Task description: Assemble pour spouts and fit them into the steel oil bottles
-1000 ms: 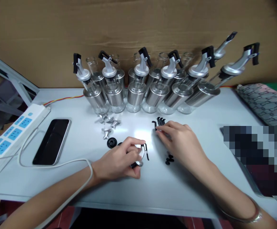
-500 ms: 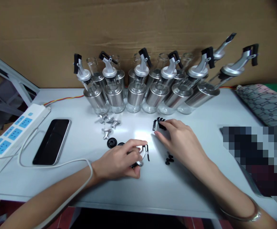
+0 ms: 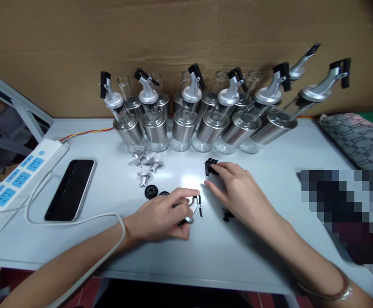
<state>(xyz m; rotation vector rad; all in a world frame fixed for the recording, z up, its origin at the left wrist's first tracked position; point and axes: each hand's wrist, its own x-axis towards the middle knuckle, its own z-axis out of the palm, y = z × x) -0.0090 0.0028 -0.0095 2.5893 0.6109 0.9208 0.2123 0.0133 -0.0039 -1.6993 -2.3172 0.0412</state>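
Item: silver pourer spout [image 3: 191, 208], clamped in left hand [image 3: 161, 216] near table [image 3: 205, 256] 6 o'clock; right hand [image 3: 241, 194], fingers apart, touching black clips [image 3: 211, 166] at its 11 o'clock; advisable: single out one clip, spout steady.

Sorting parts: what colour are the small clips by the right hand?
Black; head view shows the small clips at the right hand.
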